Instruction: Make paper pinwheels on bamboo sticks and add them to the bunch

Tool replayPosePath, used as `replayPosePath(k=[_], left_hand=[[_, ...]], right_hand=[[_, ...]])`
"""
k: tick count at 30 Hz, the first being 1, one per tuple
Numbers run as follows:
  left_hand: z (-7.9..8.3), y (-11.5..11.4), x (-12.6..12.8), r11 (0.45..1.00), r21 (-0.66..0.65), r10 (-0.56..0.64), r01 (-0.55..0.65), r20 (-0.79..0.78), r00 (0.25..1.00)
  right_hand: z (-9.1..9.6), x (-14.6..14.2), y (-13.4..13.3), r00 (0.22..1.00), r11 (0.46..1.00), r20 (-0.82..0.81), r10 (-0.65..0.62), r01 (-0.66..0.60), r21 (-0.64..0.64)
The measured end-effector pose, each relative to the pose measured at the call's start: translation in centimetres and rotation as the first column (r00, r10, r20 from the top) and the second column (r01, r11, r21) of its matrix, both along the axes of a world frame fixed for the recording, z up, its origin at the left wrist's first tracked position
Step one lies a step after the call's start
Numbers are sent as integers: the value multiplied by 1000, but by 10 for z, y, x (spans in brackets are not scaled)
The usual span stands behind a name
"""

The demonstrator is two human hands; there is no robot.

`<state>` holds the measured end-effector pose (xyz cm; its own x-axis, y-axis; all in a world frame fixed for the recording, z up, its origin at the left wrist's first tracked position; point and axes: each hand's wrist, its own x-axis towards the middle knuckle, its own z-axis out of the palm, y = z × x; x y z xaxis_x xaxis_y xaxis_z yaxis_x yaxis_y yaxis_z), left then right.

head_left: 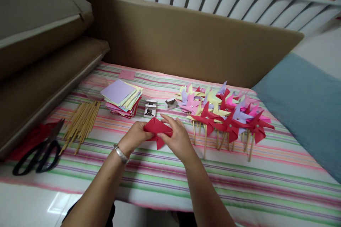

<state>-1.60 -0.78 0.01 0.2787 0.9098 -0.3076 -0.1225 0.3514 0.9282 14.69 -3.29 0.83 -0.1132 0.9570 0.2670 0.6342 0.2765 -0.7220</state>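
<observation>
Between my two hands is a piece of red paper [157,127], creased and cut, with a pointed flap hanging down. My left hand [135,136], with a silver bracelet at the wrist, grips its left side between thumb and fingers. On the other side my right hand [179,138] pinches the paper, its thumb near the middle and its index finger raised behind. Just beyond the paper stand a small open box [150,108] with tiny dark pieces inside and a second small box [171,104]. A stack of coloured paper squares [118,92] lies to the left of them.
Finished paper pinwheels [230,126] on sticks lie in a pile to the right. Wooden sticks [84,120] and black-handled scissors [39,156] rest at the left on the striped cloth [165,181]. A brown board [186,39] stands along the back.
</observation>
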Motion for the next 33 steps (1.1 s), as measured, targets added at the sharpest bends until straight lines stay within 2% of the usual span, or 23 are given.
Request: replayPosePath(k=[2,5,7,12,15,17,19,22,26,28,33], left_hand=[[-1,-1,-1,994,28,-105,106,-33,994],[-2,-2,-1,970,65,-228,234,-90,970],[-2,-3,0,960,81,-257,268,-123,959],[1,-4,2,952,106,-265,287,-185,946],[5,-3,3,972,91,-203,215,-125,971],[8,-2,2,995,72,-74,75,-17,997],[10,-1,3,998,12,58,-60,125,990],[7,-2,9,992,-95,106,-83,276,955],[-5,-7,25,983,-131,167,-131,324,931],[-9,-8,30,981,-120,183,-153,313,932],[-10,-7,29,977,-99,210,-190,257,943]], right_hand=[[3,4,-3,996,989,-72,49,-58,-135],[3,7,-5,964,943,-255,79,-155,-293],[0,8,-5,938,924,-338,76,-194,-331],[-8,8,-2,907,928,-417,66,-209,-308],[-11,8,1,869,914,-494,12,-210,-348],[-12,7,3,816,912,-573,-77,-175,-372],[-12,5,6,738,925,-650,-178,-101,-367],[-14,-1,10,609,938,-740,-285,18,-347],[-19,-11,10,447,942,-833,-325,78,-326],[-21,-16,9,421,948,-850,-315,90,-307],[-21,-25,6,424,956,-859,-286,72,-283]])
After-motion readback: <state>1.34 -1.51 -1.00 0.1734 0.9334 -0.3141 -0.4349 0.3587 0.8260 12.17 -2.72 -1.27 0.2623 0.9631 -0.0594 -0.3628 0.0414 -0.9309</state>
